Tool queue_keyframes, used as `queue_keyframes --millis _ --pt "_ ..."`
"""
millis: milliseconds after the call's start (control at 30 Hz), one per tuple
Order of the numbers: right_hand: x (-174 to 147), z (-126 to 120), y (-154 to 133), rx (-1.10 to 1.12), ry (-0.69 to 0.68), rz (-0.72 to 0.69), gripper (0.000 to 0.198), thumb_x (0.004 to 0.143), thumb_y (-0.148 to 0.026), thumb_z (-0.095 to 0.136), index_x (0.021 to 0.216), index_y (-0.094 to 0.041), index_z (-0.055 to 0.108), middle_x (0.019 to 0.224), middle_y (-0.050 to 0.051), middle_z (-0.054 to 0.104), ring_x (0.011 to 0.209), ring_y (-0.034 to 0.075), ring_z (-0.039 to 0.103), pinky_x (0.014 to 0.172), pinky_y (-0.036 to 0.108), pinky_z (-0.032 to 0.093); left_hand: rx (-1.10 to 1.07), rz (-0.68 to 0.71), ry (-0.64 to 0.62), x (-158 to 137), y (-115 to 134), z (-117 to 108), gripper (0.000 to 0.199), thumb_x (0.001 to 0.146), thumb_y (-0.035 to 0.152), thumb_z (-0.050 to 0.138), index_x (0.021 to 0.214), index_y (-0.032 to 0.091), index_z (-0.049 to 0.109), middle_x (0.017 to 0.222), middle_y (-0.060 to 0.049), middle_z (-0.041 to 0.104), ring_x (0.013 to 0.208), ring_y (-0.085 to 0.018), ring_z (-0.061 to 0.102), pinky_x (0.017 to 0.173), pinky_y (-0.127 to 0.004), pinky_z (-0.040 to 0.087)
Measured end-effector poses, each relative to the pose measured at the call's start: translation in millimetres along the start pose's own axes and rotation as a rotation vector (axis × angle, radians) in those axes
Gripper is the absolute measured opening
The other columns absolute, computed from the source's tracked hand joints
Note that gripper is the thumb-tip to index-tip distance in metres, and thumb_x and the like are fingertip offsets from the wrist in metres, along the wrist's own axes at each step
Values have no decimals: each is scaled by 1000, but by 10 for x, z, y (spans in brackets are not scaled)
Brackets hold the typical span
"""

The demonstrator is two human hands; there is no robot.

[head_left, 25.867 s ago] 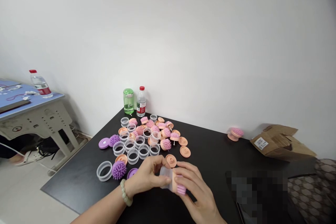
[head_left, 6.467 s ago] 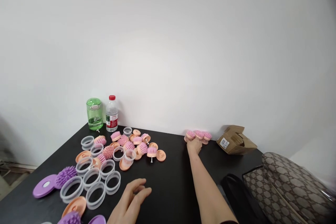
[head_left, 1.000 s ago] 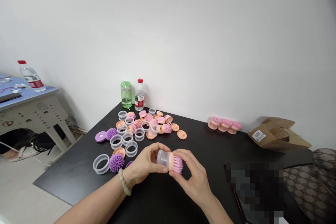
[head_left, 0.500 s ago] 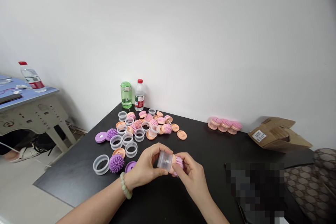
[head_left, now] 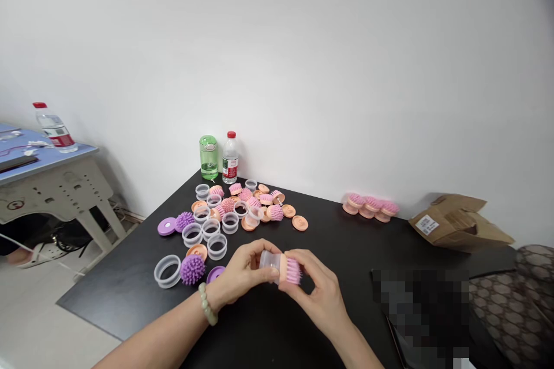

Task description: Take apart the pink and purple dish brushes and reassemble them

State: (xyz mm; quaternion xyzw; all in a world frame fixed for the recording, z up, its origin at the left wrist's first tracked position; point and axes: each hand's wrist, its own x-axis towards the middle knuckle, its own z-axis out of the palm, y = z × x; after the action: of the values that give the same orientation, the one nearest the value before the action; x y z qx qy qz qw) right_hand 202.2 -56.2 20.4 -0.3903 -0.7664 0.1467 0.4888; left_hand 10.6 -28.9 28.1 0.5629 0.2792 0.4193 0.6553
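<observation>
So, both hands loaded. Left hand [head_left: 242, 274] grips the clear collar [head_left: 269, 261] between thumb and fingers; right hand [head_left: 318, 285] pinches the pink-bristled brush head [head_left: 291, 271] by its peach rim. Collar and head are end to end, touching, tipped on their side with bristles facing right, above the table's near side. Can't tell if fully seated.

Surface: black table [head_left: 341, 248], far edge against a white wall [head_left: 320, 69]. Loose parts spread from the far-left corner down the left edge. Brown carton [head_left: 459, 222] toward the far-right corner, patterned bag [head_left: 506, 311] on the right edge. Blue desk [head_left: 52, 157] off to the left.

Counts: three pink brushes [head_left: 371, 207] in a row on the far edge; two spiky purple heads [head_left: 192, 270]; two purple discs [head_left: 167, 226]; roughly eleven loose clear rings [head_left: 167, 271]; one green container [head_left: 209, 158] at the far-left corner; two red-capped bottles [head_left: 230, 161], one per table. Loose peach discs [head_left: 300, 223] and pink heads overlap, no exact count.
</observation>
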Motion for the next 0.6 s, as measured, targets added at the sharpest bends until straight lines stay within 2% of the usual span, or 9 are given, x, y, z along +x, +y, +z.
queue_keyframes --millis 100,233,367,433,533,600 --pt "21 -10 -27 -13 -21 -97 31 86 -28 73 115 -26 62 109 7 69 97 23 69 84 33 58 -85 -86 3 0 7 15 42 77 50 77 94 13 66 78 -4 62 67 -16 57 60 -27 45" --pt "18 3 -34 -63 18 -97 28 86 -29 72 113 -26 63 106 8 69 95 24 69 81 34 59 -179 -83 20 12 0 15 41 72 43 84 96 14 67 81 -2 61 72 -14 56 66 -27 44" --pt "-21 29 17 -113 97 2 30 83 -35 73 109 -23 64 93 5 71 82 23 71 72 32 60 -130 1 15 21 -40 5 54 56 29 94 100 18 66 96 -2 59 84 -17 55 74 -26 42" --pt "-33 41 35 -97 94 81 25 84 -35 68 105 -23 64 88 4 73 76 21 71 67 30 59 -37 67 8 21 -64 5 56 54 26 95 101 20 64 100 -2 56 86 -17 53 74 -27 43" --pt "-29 52 27 -11 41 191 17 86 -36 64 97 -22 66 83 2 73 70 19 71 62 26 58 73 164 25 14 -84 8 61 56 29 94 106 22 60 107 -4 52 95 -21 52 80 -29 44" --pt "-20 57 11 48 41 236 18 86 -36 64 96 -22 66 83 2 74 70 18 71 62 25 58 40 165 37 3 -84 6 74 55 38 95 116 24 56 117 -7 49 108 -26 49 86 -32 44"
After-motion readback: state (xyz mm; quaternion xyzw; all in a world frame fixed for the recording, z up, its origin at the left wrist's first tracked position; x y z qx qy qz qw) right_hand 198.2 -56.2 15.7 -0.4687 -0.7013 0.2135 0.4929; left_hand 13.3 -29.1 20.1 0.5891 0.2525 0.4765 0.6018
